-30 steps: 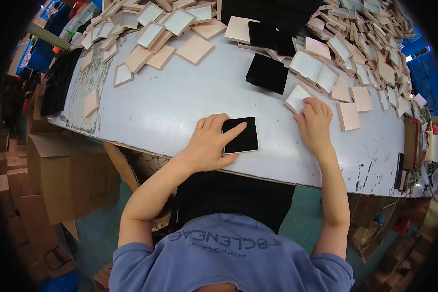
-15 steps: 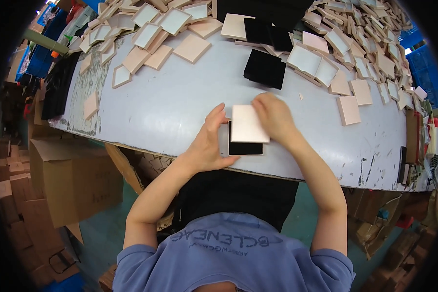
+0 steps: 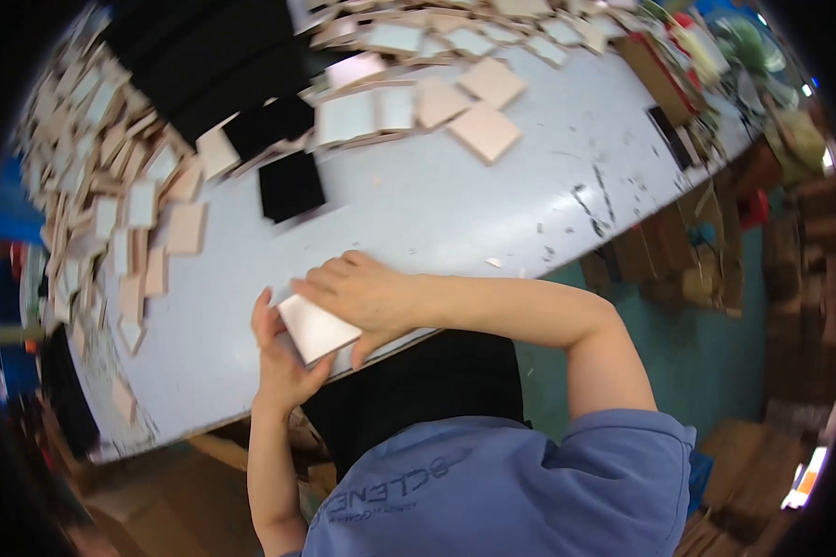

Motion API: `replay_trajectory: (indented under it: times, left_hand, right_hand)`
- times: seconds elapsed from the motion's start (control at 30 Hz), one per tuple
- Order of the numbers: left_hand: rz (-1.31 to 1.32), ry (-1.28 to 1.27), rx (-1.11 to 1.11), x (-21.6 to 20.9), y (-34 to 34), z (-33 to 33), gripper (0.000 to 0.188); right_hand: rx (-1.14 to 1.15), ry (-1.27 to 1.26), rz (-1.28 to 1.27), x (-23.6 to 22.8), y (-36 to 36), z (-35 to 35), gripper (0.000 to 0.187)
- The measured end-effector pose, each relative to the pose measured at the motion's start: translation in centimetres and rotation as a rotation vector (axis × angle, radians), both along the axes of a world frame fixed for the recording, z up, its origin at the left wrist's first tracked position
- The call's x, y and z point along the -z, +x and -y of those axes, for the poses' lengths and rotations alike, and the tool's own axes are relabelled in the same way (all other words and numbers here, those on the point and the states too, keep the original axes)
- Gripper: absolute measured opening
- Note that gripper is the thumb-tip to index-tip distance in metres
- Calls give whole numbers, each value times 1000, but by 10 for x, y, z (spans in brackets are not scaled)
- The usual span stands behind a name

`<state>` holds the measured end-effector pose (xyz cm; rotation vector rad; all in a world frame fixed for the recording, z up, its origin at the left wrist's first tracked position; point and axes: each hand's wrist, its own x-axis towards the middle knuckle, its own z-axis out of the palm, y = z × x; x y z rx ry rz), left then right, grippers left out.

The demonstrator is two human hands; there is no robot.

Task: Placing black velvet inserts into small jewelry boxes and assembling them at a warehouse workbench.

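A small square pale-pink box [image 3: 316, 329] rests at the near edge of the table, its smooth light top facing up and the black inside out of sight. My left hand [image 3: 283, 367] clasps it from the left, thumb along the near side and fingers at the far left corner. Across its far right side lies my right hand [image 3: 367, 295], fingers over the top edge and thumb down by the near right corner. Beyond my hands sits a square black pad stack [image 3: 292, 186] on the table.
Many pale-pink box halves [image 3: 139, 204] are heaped along the far and left side of the pale table [image 3: 418, 213]. Large black sheets [image 3: 214, 56] stand at the back. A cardboard carton [image 3: 158, 483] is below the left edge; a dark flat object [image 3: 669, 135] lies far right.
The pink lid, held above the black-lined base before, now covers it. Both hands have closed in around the box. The whole view has swung to the right and tilted.
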<state>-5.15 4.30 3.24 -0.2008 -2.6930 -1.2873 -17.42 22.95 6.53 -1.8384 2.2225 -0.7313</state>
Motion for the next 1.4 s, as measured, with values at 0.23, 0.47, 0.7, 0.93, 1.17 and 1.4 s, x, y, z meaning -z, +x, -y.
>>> replay_trajectory:
  times: [0.23, 0.47, 0.7, 0.93, 1.17, 1.4]
  left_hand:
    - [-132, -111, 121, -9, -11, -11, 98]
    - [75, -519, 205, -25, -7, -13, 84]
    - [-62, -247, 116, -13, 9, 17, 52]
    - [219, 295, -119, -38, 66, -28, 19]
    - [870, 347, -440, -42, 174, 16, 33]
    - [1231, -366, -573, -55, 217, 61, 64]
  right_hand:
    - [91, -69, -95, 10, 4, -19, 92]
    - [249, -206, -160, 26, 21, -10, 76]
    - [357, -493, 499, 17, 40, -5, 66]
    - [272, -528, 514, 9, 64, -11, 52]
    - [3, -228, 403, 8, 65, -58, 41]
    - [584, -483, 87, 14, 16, -171, 36]
